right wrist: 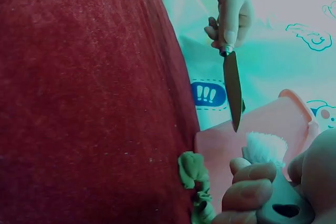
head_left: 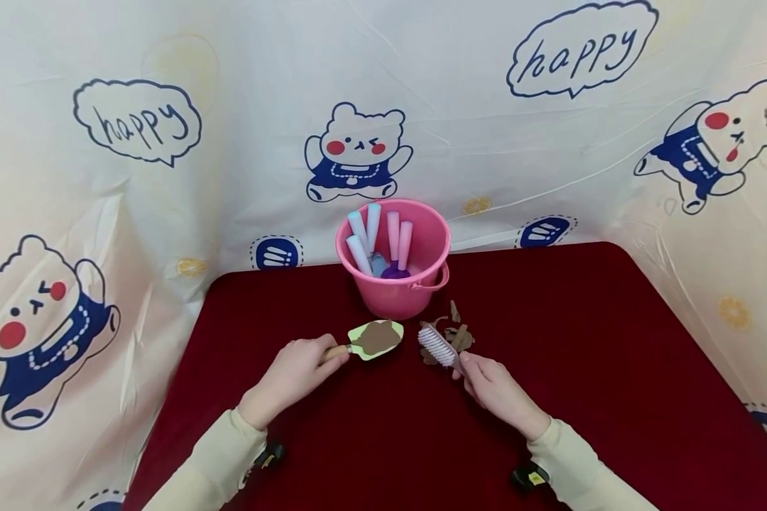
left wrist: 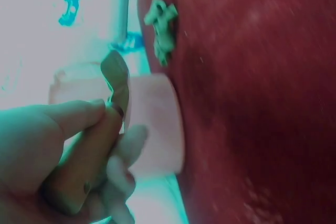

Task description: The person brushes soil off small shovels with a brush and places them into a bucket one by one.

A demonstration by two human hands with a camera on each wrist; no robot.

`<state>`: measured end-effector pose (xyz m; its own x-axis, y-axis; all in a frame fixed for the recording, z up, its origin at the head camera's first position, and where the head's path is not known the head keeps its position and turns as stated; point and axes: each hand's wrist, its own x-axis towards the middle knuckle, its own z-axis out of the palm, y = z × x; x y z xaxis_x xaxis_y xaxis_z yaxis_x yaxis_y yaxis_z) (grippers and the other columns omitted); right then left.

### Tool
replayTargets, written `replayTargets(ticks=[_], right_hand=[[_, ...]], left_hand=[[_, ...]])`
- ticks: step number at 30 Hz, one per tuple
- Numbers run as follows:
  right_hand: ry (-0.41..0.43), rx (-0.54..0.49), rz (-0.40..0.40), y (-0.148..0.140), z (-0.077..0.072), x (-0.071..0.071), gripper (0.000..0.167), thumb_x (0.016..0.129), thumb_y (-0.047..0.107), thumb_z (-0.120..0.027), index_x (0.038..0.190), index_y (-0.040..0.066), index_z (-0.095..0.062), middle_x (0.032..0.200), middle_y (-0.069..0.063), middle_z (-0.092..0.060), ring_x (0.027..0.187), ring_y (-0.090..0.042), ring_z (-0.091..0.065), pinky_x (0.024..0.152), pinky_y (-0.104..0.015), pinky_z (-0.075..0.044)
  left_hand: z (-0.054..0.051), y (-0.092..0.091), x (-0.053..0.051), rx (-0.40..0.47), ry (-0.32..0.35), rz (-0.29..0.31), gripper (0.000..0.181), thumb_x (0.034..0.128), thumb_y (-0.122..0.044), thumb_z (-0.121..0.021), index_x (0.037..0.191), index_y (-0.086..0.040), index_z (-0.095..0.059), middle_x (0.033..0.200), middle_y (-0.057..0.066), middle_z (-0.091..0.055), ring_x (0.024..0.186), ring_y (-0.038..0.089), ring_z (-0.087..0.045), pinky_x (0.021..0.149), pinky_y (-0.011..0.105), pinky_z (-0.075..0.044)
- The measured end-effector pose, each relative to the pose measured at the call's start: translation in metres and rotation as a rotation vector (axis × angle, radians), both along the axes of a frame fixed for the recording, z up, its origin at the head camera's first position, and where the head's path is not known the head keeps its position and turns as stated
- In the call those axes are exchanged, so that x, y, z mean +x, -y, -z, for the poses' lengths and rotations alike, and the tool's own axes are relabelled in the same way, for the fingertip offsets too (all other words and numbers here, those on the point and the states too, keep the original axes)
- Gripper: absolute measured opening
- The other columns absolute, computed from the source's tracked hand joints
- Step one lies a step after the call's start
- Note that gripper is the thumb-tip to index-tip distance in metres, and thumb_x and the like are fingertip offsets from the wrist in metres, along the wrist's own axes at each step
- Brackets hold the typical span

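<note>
My left hand (head_left: 302, 369) grips the wooden handle of a small trowel (head_left: 356, 350), its light-green blade topped with a brown patch. The blade is held over the table in front of the pink bucket (head_left: 393, 299). In the right wrist view the trowel (right wrist: 232, 90) appears edge-on, raised off the cloth. A brush (head_left: 439, 346) with white bristles is held by its handle in my right hand (head_left: 495, 389). Beside and partly under the brush in the head view lie brown, crumpled scraps (head_left: 463, 338); these scraps (right wrist: 192, 169) look greenish in the right wrist view.
Inside the bucket stand several tools with pale blue and pink handles (head_left: 393, 234). Dark red cloth (head_left: 383, 440) covers the table. A white curtain (head_left: 249, 163) with bear drawings hangs behind and along the sides.
</note>
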<state>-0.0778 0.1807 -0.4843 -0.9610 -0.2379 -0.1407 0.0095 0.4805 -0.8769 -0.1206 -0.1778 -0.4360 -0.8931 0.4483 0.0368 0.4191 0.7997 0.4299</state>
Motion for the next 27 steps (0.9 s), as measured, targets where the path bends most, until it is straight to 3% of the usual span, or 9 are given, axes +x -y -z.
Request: replayTargets(ticks=[11,14,19,27], right_hand=[[-0.134,0.104,0.024,0.009,-0.014,-0.003,0.035,0.113,0.037,-0.046,0.093,0.018,-0.068,0.066,0.006,-0.048,0.057,-0.008,-0.043,0.056,-0.026,-0.040],[-0.160,0.150,0.033,0.013,-0.018,-0.003,0.034,0.112,0.036,-0.047,0.094,0.019,-0.070,0.069,0.007,-0.049,0.062,-0.008,-0.044,0.062,-0.027,-0.042],[-0.194,0.231,-0.002,0.018,-0.024,-0.001,0.033,0.111,0.038,-0.050,0.091,0.018,-0.066,0.066,0.007,-0.046,0.057,-0.006,-0.040,0.056,-0.025,-0.040],[-0.235,0.233,-0.082,0.025,-0.030,0.002,0.032,0.109,0.038,-0.055,0.085,0.017,-0.058,0.063,0.009,-0.041,0.052,-0.002,-0.036,0.049,-0.023,-0.035]], left_hand=[[-0.011,-0.040,0.019,0.052,0.023,-0.016,0.019,0.0937,-0.024,-0.078,0.083,-0.014,-0.066,0.060,-0.008,-0.043,0.051,0.007,-0.040,0.048,0.023,-0.037],[-0.010,-0.049,0.022,0.047,-0.013,-0.023,0.023,0.0928,-0.023,-0.079,0.079,-0.015,-0.062,0.059,-0.008,-0.039,0.050,0.007,-0.038,0.047,0.023,-0.035],[-0.007,-0.062,0.023,0.044,-0.078,-0.034,0.026,0.0922,-0.024,-0.080,0.077,-0.013,-0.062,0.058,-0.007,-0.039,0.050,0.008,-0.039,0.046,0.024,-0.036],[-0.005,-0.072,0.024,0.043,-0.156,-0.037,0.038,0.0941,-0.026,-0.079,0.069,-0.016,-0.053,0.058,-0.008,-0.033,0.051,0.011,-0.039,0.046,0.027,-0.039]])
